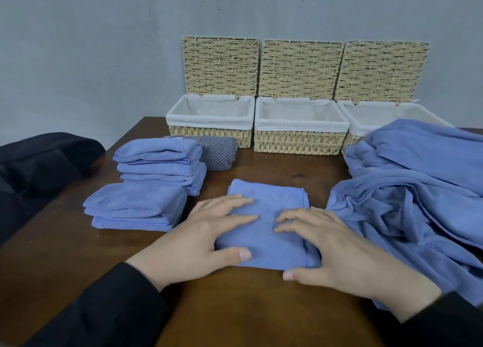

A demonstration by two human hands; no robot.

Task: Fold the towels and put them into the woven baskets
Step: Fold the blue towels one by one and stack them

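Both hands lie flat with fingers spread on a folded blue towel [266, 223] at the near middle of the wooden table [235, 307]: the left hand [203, 237] presses its left side, the right hand [337, 247] its right edge. Just left sit two stacks of folded towels [146, 189], a grey towel [217, 150] behind them. A heap of unfolded towels [418, 189] crowds the right, touching the right hand and overlapping the rightmost basket. Three open lined baskets [300, 137] line the far edge, with bare tabletop between them and the hands.
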